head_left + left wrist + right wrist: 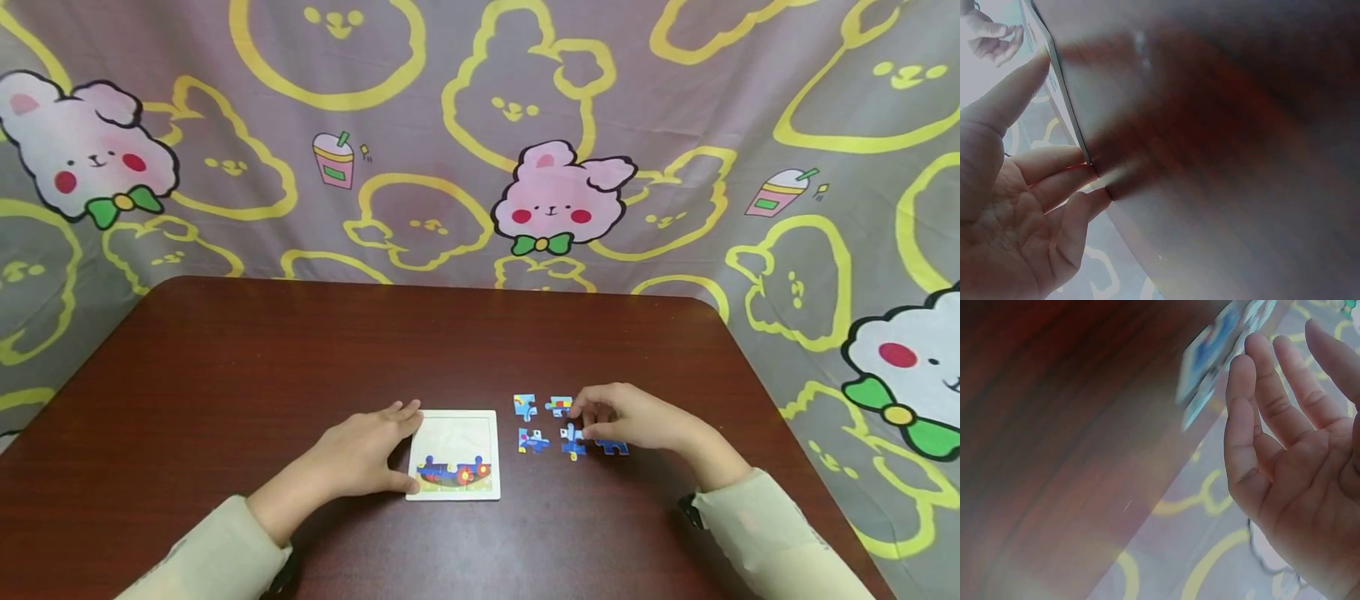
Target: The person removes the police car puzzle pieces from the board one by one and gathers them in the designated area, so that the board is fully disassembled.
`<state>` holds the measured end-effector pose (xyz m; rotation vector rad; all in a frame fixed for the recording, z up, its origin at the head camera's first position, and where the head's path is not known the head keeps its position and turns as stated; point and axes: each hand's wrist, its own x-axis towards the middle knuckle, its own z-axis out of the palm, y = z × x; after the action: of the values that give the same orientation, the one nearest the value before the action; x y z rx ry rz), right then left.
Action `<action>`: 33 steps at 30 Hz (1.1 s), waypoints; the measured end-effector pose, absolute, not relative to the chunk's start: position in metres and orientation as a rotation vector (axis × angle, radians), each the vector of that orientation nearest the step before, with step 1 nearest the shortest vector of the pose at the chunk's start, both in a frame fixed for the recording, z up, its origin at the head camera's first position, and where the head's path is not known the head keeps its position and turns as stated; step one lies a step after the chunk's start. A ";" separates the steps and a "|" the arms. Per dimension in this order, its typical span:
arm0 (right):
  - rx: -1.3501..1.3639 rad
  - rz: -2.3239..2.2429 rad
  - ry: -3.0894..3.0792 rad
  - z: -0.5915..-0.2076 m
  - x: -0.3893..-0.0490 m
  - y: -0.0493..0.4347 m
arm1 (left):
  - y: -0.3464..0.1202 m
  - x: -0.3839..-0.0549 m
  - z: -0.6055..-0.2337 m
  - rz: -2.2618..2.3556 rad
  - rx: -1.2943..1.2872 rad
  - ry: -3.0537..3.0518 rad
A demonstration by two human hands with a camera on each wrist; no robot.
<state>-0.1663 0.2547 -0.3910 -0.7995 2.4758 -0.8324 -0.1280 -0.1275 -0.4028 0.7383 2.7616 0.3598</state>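
A square pale puzzle board (456,438) lies on the table, its lower part filled with pieces showing a blue, red and yellow picture. My left hand (363,454) rests along the board's left side, thumb at the near corner and fingers at the far one. Loose jigsaw pieces lie right of the board: a light-blue piece (524,406), a piece with red and yellow (558,406) and several others. Over the right-hand pieces hovers my right hand (637,417), fingers loosely bent; in the right wrist view no piece shows between the fingers (1241,434) and thumb.
The dark brown wooden table (300,350) has rounded far corners. A curtain (420,150) printed with cartoon rabbits and yellow outlines hangs behind it and along the sides. One blue piece (613,447) lies partly beneath the right hand.
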 end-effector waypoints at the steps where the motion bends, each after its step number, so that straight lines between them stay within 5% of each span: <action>1: -0.815 -0.829 2.471 -0.391 -0.168 0.248 | -0.127 -0.128 -0.403 0.362 0.740 2.761; 22: -1.125 -0.747 2.213 -0.388 -0.174 0.113 | -0.127 -0.128 -0.405 0.387 0.727 2.766; 33: -1.200 -0.615 2.189 -0.397 -0.170 0.082 | -0.129 -0.128 -0.404 0.397 0.725 2.759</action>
<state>-0.1701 0.0822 -0.3973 -1.1995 2.1892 -0.6151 -0.1279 -0.1291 -0.4041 0.7250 2.7594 0.3971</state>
